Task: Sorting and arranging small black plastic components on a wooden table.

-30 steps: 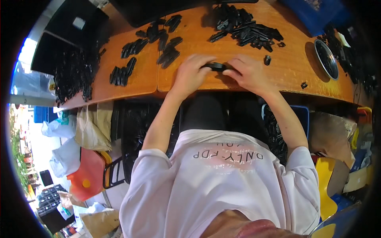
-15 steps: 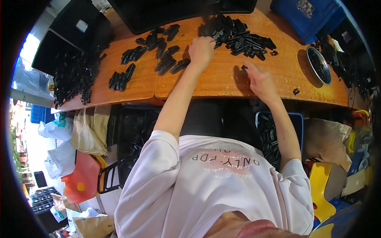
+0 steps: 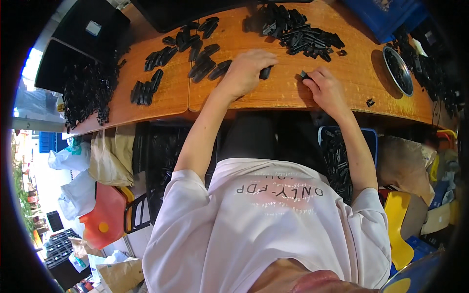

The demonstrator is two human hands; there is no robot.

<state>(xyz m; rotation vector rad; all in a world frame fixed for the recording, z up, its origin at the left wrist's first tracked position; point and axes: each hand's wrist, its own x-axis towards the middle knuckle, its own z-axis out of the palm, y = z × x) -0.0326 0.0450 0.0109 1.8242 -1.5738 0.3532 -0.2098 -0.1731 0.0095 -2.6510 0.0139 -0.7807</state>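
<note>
Above the wooden table, my left hand [image 3: 248, 72] is closed on an elongated black plastic part [image 3: 265, 73], whose end sticks out past the fingers. My right hand [image 3: 326, 89] pinches a small black plastic piece [image 3: 305, 75] between thumb and fingers, a short way to the right. Beyond both hands lies a heap of black plastic parts [image 3: 315, 40]. Left of my left hand, rounded black parts [image 3: 202, 69] lie in loose groups, with a neat row of similar parts [image 3: 145, 94] farther left.
A round metal bowl [image 3: 398, 71] with dark pieces stands at the right, near a blue bin [image 3: 378, 19]. One small black piece [image 3: 370, 102] lies near the front edge. Small black parts [image 3: 88, 93] spill from a black box at left. A blue-rimmed crate [image 3: 375, 146] stands below the table.
My left hand has drawn back from the heap toward me, bringing a black part. My right hand has shifted slightly right and still pinches its small piece.
</note>
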